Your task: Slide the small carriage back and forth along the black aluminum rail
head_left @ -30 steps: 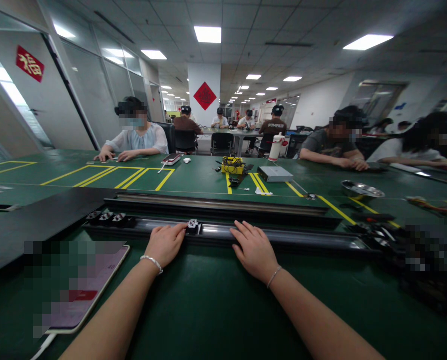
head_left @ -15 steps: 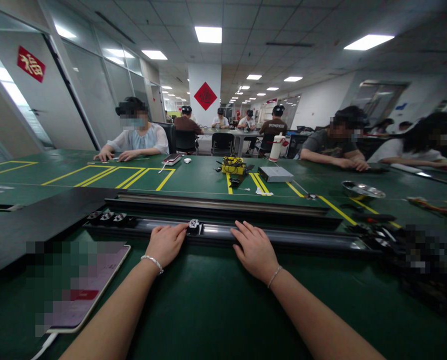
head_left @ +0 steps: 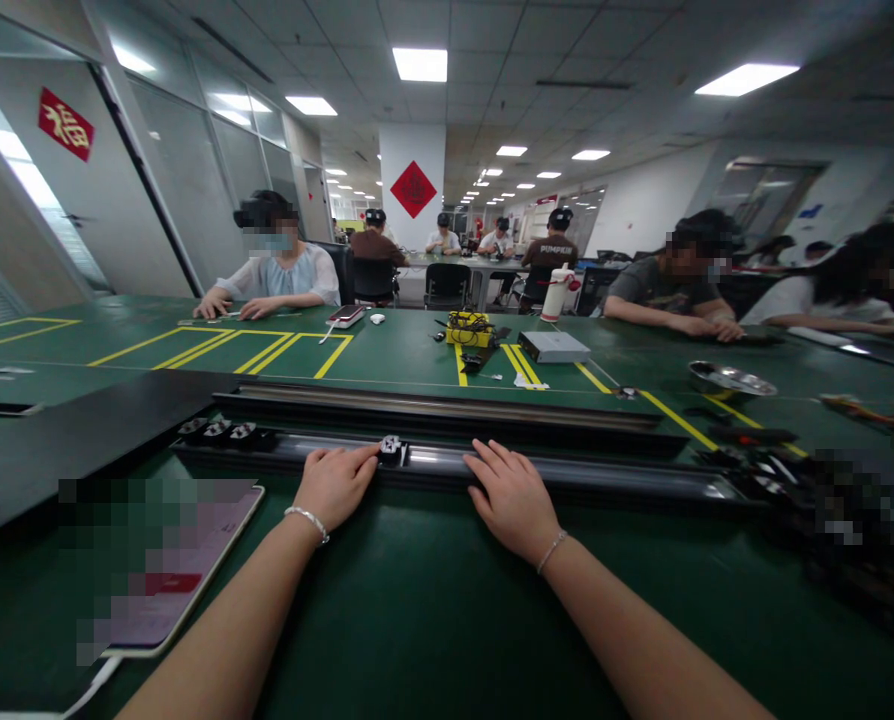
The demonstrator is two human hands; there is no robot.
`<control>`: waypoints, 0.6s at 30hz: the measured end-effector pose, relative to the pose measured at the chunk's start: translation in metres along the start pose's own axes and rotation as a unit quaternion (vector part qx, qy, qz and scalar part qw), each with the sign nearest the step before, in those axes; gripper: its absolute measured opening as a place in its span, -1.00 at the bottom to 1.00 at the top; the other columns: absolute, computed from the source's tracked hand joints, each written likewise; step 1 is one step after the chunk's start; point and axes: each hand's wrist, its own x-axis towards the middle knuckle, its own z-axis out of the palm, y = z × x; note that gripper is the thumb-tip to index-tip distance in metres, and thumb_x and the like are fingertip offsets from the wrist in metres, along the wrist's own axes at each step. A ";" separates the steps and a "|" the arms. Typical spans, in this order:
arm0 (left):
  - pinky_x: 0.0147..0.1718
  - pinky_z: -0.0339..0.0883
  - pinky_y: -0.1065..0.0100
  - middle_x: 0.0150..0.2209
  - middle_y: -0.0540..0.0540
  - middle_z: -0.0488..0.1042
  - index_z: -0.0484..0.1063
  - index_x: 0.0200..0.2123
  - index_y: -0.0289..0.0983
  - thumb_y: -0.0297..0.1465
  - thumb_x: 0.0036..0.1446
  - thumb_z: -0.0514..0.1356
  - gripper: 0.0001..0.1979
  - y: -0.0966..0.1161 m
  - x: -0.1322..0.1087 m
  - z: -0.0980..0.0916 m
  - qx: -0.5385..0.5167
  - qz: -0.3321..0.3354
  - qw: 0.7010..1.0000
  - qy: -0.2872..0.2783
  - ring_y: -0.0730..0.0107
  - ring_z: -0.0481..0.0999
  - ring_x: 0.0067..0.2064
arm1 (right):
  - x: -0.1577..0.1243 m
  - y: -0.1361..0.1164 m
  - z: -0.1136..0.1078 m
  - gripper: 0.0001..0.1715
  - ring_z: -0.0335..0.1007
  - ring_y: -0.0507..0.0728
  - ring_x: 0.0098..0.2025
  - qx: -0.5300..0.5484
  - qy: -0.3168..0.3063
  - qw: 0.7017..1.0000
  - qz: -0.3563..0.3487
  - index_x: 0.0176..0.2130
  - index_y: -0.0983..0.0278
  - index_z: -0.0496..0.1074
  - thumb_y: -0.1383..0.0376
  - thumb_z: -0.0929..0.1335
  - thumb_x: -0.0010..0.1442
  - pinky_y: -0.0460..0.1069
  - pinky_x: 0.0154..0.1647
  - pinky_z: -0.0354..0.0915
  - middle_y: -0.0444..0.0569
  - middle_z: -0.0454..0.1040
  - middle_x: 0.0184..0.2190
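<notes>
A long black rail (head_left: 604, 478) lies crosswise in front of me on the green table. My left hand (head_left: 336, 485) rests on its near edge, fingers stretched out and the fingertips against a small black-and-white fitting (head_left: 391, 448) that sits in the rail's channel. Farther right on the same rail, my right hand (head_left: 513, 498) lies open with its fingers spread, holding nothing. Several similar fittings (head_left: 243, 431) stand in a row near the rail's left end. Just behind runs a second black rail (head_left: 454, 408).
A phone (head_left: 184, 580) on a white cable lies at lower left, beside a dark flat panel (head_left: 64, 450). Dark parts crowd the right, below a metal bowl (head_left: 732, 380). Farther back are a grey box (head_left: 553, 347) and a yellow block with cables (head_left: 471, 328). Co-workers sit across the table.
The whole view has shifted very slightly. Both hands keep their places on the rail, and the fitting by my left fingertips looks unmoved.
</notes>
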 end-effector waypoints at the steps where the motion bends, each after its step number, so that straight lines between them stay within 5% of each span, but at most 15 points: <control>1: -0.13 0.00 0.23 -0.29 0.00 0.51 0.31 -0.05 -0.01 -0.21 0.16 -0.17 -0.62 0.000 0.000 0.000 0.000 0.001 1.000 -0.001 0.34 0.39 -0.22 | 0.000 0.000 0.000 -0.56 0.00 0.18 0.14 0.001 0.001 1.000 0.000 0.03 0.16 0.24 0.23 0.20 0.13 0.10 0.06 -0.02 -0.08 0.15 0.14; 18: -0.13 -0.01 0.19 -0.23 0.03 0.51 0.31 -0.05 0.03 -0.18 0.15 -0.17 -0.61 -0.001 0.000 0.002 -0.002 0.000 1.000 -0.004 0.32 0.39 -0.20 | 0.000 0.001 0.000 -0.56 0.00 0.17 0.14 -0.002 0.005 1.000 -0.003 0.03 0.17 0.24 0.22 0.19 0.14 0.10 0.06 -0.02 -0.07 0.15 0.13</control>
